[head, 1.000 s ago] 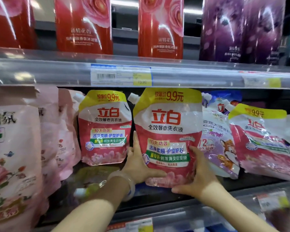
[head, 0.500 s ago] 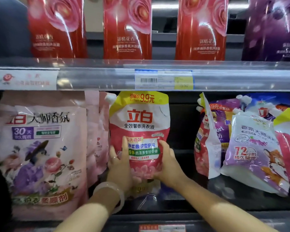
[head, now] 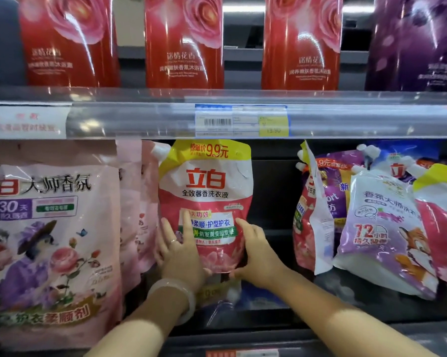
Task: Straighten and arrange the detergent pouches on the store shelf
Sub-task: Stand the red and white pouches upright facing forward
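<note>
I'm looking at the shelf [head: 268, 315]: the big pink fabric-softener bag [head: 49, 243] fills nine o'clock. Dead centre stands the upright red-and-white detergent pouch [head: 207, 191], yellow 9.9 price band on top. At three o'clock the purple fox pouch [head: 382, 228] leans, a sideways red pouch [head: 308, 215] just beside it. My left hand [head: 177, 256] and right hand [head: 258, 256] clasp the centre pouch's lower sides, with a pale bangle [head: 176, 292] on my left wrist.

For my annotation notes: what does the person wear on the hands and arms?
Both forearms are bare, no sleeves visible. The left hand has a thin ring on one finger and a pale, translucent white bangle around the wrist. The right hand wears nothing visible.
</note>
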### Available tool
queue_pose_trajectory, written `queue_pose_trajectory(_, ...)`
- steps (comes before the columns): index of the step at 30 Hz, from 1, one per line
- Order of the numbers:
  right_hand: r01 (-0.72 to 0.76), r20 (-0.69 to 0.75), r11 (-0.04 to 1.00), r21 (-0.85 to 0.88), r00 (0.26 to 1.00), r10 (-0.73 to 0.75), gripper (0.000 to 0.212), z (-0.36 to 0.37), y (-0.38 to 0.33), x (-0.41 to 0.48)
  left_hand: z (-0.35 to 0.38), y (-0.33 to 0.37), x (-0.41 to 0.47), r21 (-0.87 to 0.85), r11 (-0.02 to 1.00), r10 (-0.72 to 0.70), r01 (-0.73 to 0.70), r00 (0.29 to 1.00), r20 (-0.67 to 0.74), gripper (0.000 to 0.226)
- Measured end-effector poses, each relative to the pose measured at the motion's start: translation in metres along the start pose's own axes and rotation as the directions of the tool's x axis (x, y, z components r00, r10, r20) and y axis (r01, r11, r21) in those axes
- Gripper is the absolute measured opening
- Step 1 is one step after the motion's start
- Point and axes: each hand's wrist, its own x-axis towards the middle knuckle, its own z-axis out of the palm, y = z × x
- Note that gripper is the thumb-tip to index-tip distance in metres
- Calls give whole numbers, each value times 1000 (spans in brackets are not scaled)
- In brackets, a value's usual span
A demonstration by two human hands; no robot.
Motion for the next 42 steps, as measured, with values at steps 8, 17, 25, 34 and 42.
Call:
queue_pose_trajectory(8,-64,-698,973,-221,707,-112,60,-58,38,-30,23,64,-27,-114,809,583,-577,812,29,92)
queue_pose_trajectory(17,-418,-581,858,-299,793,184,60,-71,53,-16,37,77,-24,-166,928,369,-333,879,302,80)
queue_pose_trajectory(25,-458,-405,848,-267,852,333,18,-85,45,-18,23,52,-27,-301,902,395,-309,874,285,74)
queue_pose_trajectory(34,-253,-44,946,204,963,266,16,-137,59,-86,13,58,-24,-575,813,372,-89,839,397,109)
queue_pose_trajectory(42,-314,-300,941,129,892,338,20,-136,74,-98,28,82,-25,-669,742,401,30,780,480,140)
